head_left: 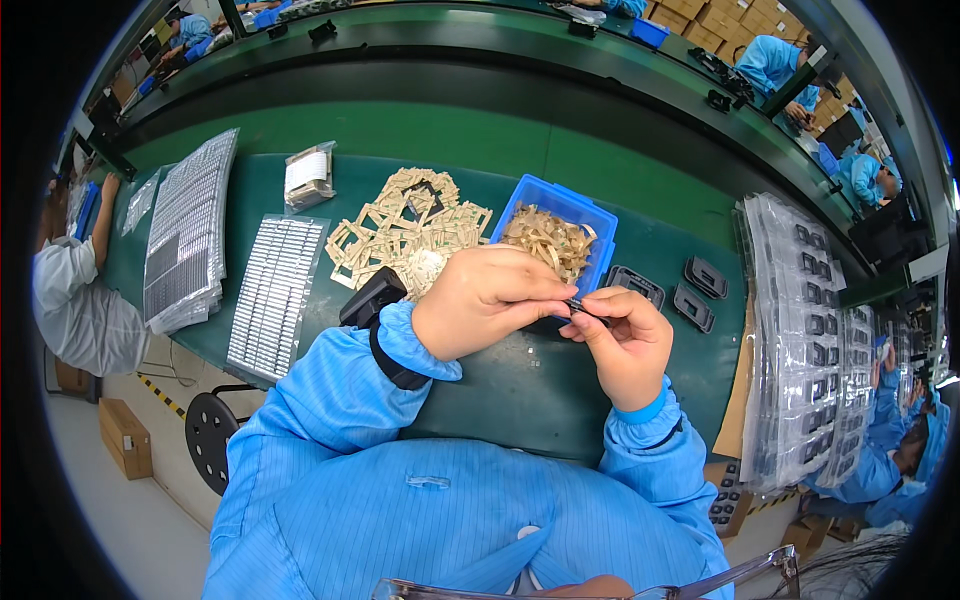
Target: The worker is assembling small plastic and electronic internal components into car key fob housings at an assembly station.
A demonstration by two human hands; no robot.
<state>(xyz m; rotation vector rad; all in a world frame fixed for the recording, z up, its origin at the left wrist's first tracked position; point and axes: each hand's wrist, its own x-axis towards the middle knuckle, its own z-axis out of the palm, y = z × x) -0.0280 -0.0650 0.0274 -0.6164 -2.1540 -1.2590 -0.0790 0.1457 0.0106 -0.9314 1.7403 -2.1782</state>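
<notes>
A small black plastic part is pinched between the fingertips of both my hands, in front of the blue bin. My left hand grips it from the left, and my right hand from the right. Fingers cover much of the part, so its full shape is hidden. Just beyond my hands stands the blue bin, heaped with curled tan strips. To the right of the bin lie three black rounded frames: one near my right hand, another farther right, the third below that.
Tan frame-shaped pieces form a pile left of the bin. Farther left are a sheet of pale strips, a bagged stack and stacked grey sheets. Clear trays stand at the right edge. A co-worker sits at left.
</notes>
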